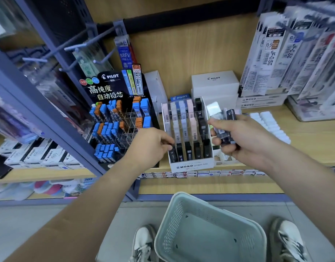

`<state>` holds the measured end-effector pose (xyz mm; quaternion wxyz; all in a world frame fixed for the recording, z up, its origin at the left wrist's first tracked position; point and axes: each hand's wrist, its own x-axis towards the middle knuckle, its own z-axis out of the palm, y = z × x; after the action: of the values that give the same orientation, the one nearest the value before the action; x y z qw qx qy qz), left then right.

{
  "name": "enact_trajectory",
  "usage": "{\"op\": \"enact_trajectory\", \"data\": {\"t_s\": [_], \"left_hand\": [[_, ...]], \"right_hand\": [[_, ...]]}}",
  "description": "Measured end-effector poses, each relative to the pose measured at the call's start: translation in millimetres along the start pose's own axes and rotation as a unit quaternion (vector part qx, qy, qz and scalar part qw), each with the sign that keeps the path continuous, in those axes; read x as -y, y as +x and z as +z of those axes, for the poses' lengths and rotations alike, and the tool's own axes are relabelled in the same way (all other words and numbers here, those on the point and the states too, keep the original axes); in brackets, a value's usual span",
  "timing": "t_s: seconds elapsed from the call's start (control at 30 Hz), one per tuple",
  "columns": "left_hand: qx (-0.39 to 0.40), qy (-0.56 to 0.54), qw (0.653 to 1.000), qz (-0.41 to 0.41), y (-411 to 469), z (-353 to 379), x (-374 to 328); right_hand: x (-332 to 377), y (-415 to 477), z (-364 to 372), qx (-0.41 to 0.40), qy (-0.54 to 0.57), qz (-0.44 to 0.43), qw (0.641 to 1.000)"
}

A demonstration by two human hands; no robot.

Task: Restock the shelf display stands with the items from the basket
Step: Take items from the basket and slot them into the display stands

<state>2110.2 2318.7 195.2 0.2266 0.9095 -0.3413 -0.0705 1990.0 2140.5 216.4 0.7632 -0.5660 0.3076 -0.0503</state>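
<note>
Centre frame: left hand (153, 146) pinches a black lead case (173, 155) at the MONO stand (193, 165); right hand (246, 137) grips spare cases (226, 118).

hanging packs (295, 53) blurred; basket (170, 224) cut off below; shoes (144, 242) cropped

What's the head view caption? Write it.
Left hand seats black plastic case in white MONO stand; right hand holds spares.

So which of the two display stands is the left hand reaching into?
The white MONO stand, right of the black Pilot stand: the left hand pinches a black case in its front-left slot.
</note>
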Motion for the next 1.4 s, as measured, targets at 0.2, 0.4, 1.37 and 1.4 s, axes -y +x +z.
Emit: {"op": "enact_trajectory", "data": {"t_s": [0.2, 0.4, 1.37, 1.4], "left_hand": [[0.008, 0.043, 0.998, 0.038, 1.5, 18.7, 9.0], [-0.01, 0.067, 0.996, 0.061, 2.1, 27.6, 12.8], [-0.019, 0.136, 0.988, 0.075, 1.3, 33.5, 16.8], [-0.02, 0.13, 0.989, 0.071, 1.2, 33.4, 16.4]], "right_hand": [[0.4, -1.7, -7.8, 0.0, 0.016, 0.008, 1.0], [-4.4, -3.0, -10.4, 0.01, 0.006, 0.017, 1.0], [-65.2, 15.9, 55.6, -0.044, -0.515, -0.227, 0.825], [-65.6, 14.3, 57.7, -0.046, -0.526, -0.23, 0.818]]}}
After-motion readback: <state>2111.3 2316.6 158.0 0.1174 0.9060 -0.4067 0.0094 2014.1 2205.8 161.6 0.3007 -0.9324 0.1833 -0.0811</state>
